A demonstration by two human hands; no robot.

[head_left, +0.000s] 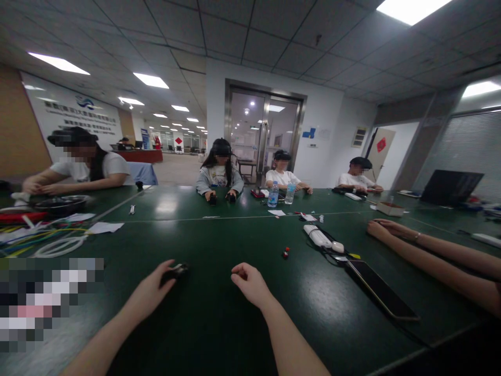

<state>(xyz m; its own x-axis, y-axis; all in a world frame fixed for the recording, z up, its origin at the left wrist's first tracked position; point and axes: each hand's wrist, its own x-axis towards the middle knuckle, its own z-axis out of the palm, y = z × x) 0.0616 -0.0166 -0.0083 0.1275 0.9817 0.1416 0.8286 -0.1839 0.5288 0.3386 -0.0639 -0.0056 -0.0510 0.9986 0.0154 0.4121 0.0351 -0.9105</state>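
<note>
My left hand point(151, 290) reaches over the dark green table point(203, 324), its thumb and fingers closed around a small black object with a shiny metallic part point(180, 271). What kind of object it is cannot be made out. To the right of it, my right hand point(251, 284) is held low at the table with curled fingers and the thumb against them. Anything inside those fingers is hidden. A small red and black piece point(286, 253) lies on the tabletop, right of my right hand and apart from it.
A tablet-like device point(381, 290), a white power strip point(317, 236) and cables lie to the right, near another person's forearms point(438, 256). Cables point(60, 245) are piled at left. Two water bottles point(273, 194) stand on the far side, where several people sit.
</note>
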